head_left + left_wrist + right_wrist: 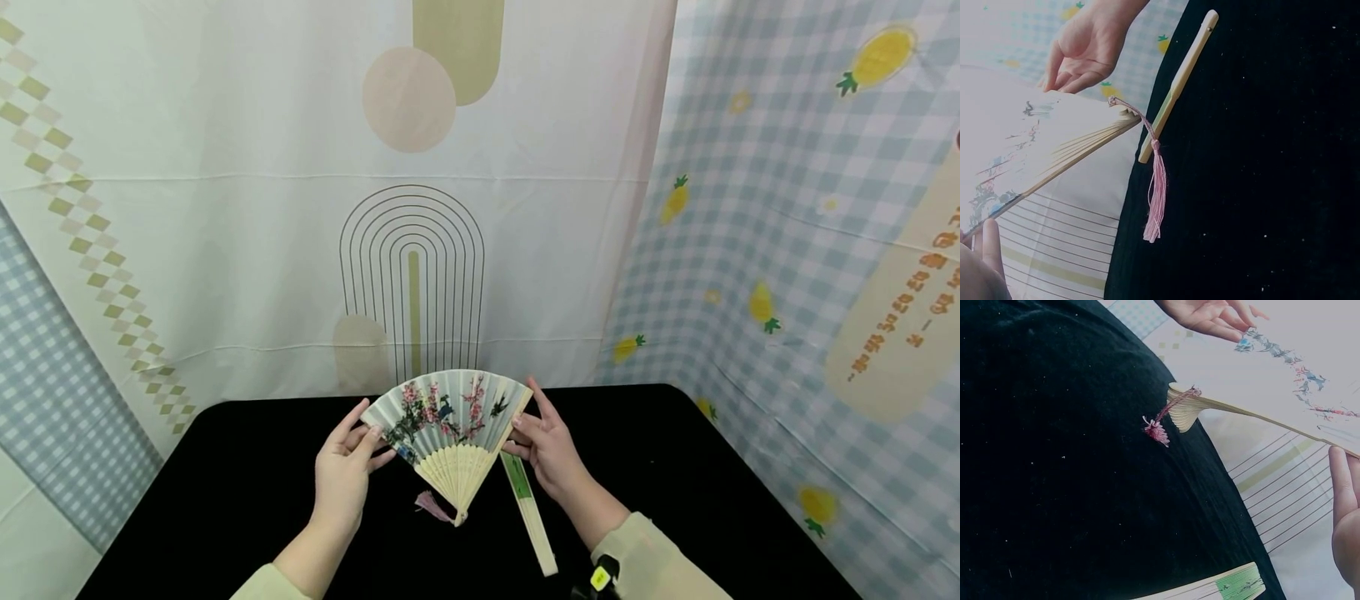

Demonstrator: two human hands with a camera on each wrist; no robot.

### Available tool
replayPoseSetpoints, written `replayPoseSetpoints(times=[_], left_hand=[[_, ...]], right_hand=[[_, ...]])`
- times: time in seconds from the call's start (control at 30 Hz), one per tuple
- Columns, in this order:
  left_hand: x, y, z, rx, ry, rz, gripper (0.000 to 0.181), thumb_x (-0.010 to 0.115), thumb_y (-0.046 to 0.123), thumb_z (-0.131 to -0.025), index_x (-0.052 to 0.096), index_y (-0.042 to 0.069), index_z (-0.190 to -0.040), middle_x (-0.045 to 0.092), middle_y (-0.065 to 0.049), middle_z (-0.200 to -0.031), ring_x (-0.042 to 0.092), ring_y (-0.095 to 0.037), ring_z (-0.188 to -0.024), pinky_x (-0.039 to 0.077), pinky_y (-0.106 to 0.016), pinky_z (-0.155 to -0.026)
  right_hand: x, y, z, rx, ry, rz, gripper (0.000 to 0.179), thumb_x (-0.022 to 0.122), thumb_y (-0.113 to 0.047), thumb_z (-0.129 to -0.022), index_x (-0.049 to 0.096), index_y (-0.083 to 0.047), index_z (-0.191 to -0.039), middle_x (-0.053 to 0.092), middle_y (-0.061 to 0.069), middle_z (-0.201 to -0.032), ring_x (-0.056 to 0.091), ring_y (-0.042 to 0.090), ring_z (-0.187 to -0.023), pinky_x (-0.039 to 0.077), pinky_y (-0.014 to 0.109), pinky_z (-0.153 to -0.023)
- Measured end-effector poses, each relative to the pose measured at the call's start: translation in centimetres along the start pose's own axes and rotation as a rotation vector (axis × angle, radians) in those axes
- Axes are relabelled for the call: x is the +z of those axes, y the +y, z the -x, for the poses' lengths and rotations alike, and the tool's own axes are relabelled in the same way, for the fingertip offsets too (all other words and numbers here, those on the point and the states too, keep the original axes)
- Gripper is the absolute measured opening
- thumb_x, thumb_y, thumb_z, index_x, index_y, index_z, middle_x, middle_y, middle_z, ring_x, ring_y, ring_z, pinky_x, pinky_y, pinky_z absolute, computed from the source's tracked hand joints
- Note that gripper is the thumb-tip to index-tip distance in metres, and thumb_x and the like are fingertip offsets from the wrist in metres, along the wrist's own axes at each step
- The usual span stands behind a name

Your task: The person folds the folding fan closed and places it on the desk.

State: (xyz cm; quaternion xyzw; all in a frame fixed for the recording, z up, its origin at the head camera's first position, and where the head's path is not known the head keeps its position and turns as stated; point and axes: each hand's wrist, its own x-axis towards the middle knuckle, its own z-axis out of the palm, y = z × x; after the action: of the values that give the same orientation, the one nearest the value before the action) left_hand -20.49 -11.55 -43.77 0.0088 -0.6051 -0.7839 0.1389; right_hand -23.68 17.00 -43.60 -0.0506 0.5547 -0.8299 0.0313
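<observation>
Spread fan (450, 429) (pink-tasselled) between both hands (342, 475) (551, 457).

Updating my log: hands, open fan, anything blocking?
Left hand, right hand: gripping open fan at opposite edges. Folded fan on black table. Nothing visibly blocking.

before me: black-covered table (660, 483) | folded fan (529, 518), green section, lying on it | behind: white backdrop (247, 275), printed arches (413, 287) | my right: blue-checked cloth (798, 242) (yellow pineapples (885, 57), I see, plus orange lettering (892, 325))
</observation>
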Motion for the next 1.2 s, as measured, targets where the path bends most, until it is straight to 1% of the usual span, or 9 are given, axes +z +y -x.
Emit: replayPoseSetpoints(times=[0.13, 0.27, 0.37, 0.43, 0.6, 0.7, 0.8, 0.93, 1.2], left_hand=[[0.11, -0.15, -0.06, 0.000, -0.004, -0.010, 0.044, 0.059, 0.003, -0.100, 0.055, 0.015, -0.142, 0.065, -0.008, -0.099, 0.067, -0.014, -0.089, 0.060, -0.034, -0.076], [0.13, -0.07, 0.00, -0.009, -0.011, -0.031, 0.045, 0.058, 0.004, -0.100, 0.054, 0.016, -0.143, 0.065, -0.008, -0.100, 0.065, -0.013, -0.088, 0.060, -0.034, -0.077], [0.15, -0.03, 0.06, -0.012, -0.023, -0.042, 0.044, 0.059, 0.005, -0.100, 0.055, 0.018, -0.142, 0.064, -0.009, -0.102, 0.066, -0.014, -0.086, 0.060, -0.034, -0.077], [0.18, -0.05, 0.08, -0.012, -0.035, -0.047, 0.044, 0.059, 0.006, -0.100, 0.055, 0.020, -0.142, 0.064, -0.011, -0.103, 0.067, -0.014, -0.085, 0.060, -0.034, -0.077], [0.25, -0.09, 0.06, -0.013, -0.047, -0.060, 0.045, 0.059, 0.007, -0.100, 0.055, 0.021, -0.142, 0.064, -0.013, -0.104, 0.068, -0.014, -0.085, 0.060, -0.034, -0.076], [0.29, -0.09, 0.06, -0.022, -0.054, -0.062, 0.045, 0.060, 0.009, -0.100, 0.054, 0.022, -0.143, 0.064, -0.013, -0.105, 0.067, -0.013, -0.086, 0.060, -0.033, -0.077], [0.23, -0.11, 0.04, -0.030, -0.063, -0.069, 0.046, 0.060, 0.010, -0.100, 0.053, 0.023, -0.143, 0.064, -0.013, -0.107, 0.067, -0.013, -0.088, 0.060, -0.033, -0.078], [0.14, -0.20, 0.00, -0.039, -0.069, -0.084, 0.046, 0.061, 0.011, -0.100, 0.053, 0.024, -0.144, 0.064, -0.012, -0.107, 0.067, -0.014, -0.088, 0.060, -0.033, -0.078], [0.09, -0.20, -0.06, -0.041, -0.076, -0.089, 0.048, 0.061, 0.009, -0.100, 0.052, 0.021, -0.145, 0.064, -0.010, -0.101, 0.067, -0.016, -0.088, 0.060, -0.035, -0.077]], right_hand=[[0.06, 0.03, 0.06, 0.003, -0.004, 0.007, 0.081, 0.054, 0.003, -0.099, 0.015, -0.032, -0.160, 0.073, 0.002, -0.097, 0.070, 0.016, -0.081, 0.061, 0.035, -0.075], [0.09, 0.10, 0.04, 0.015, -0.004, 0.021, 0.079, 0.054, 0.002, -0.099, 0.018, -0.034, -0.159, 0.056, -0.003, -0.069, 0.048, 0.009, -0.058, 0.061, 0.032, -0.072], [0.14, 0.14, 0.08, 0.020, 0.002, 0.038, 0.077, 0.055, 0.001, -0.099, 0.021, -0.036, -0.158, 0.041, -0.005, -0.062, 0.033, 0.008, -0.054, 0.061, 0.032, -0.072], [0.13, 0.16, 0.10, 0.021, 0.003, 0.045, 0.077, 0.055, 0.001, -0.099, 0.023, -0.037, -0.158, 0.042, -0.005, -0.062, 0.034, 0.008, -0.054, 0.061, 0.032, -0.072], [0.19, 0.23, 0.13, 0.017, -0.011, 0.055, 0.078, 0.056, 0.000, -0.099, 0.021, -0.034, -0.159, 0.061, 0.000, -0.074, 0.047, 0.009, -0.058, 0.061, 0.035, -0.074], [0.19, 0.25, 0.21, 0.020, -0.019, 0.061, 0.078, 0.055, 0.000, -0.099, 0.019, -0.034, -0.159, 0.070, 0.003, -0.089, 0.062, 0.011, -0.069, 0.061, 0.036, -0.075], [0.24, 0.28, 0.23, 0.022, -0.025, 0.073, 0.077, 0.055, 0.000, -0.099, 0.020, -0.035, -0.159, 0.071, 0.004, -0.094, 0.068, 0.014, -0.076, 0.061, 0.037, -0.076], [0.30, 0.37, 0.19, 0.032, -0.033, 0.088, 0.075, 0.056, -0.002, -0.099, 0.024, -0.039, -0.157, 0.067, 0.003, -0.083, 0.061, 0.012, -0.066, 0.061, 0.037, -0.076], [0.61, 0.57, 0.12, 0.030, -0.039, 0.111, 0.073, 0.056, -0.002, -0.099, 0.028, -0.038, -0.155, 0.061, 0.001, -0.075, 0.054, 0.010, -0.060, 0.061, 0.036, -0.074]])
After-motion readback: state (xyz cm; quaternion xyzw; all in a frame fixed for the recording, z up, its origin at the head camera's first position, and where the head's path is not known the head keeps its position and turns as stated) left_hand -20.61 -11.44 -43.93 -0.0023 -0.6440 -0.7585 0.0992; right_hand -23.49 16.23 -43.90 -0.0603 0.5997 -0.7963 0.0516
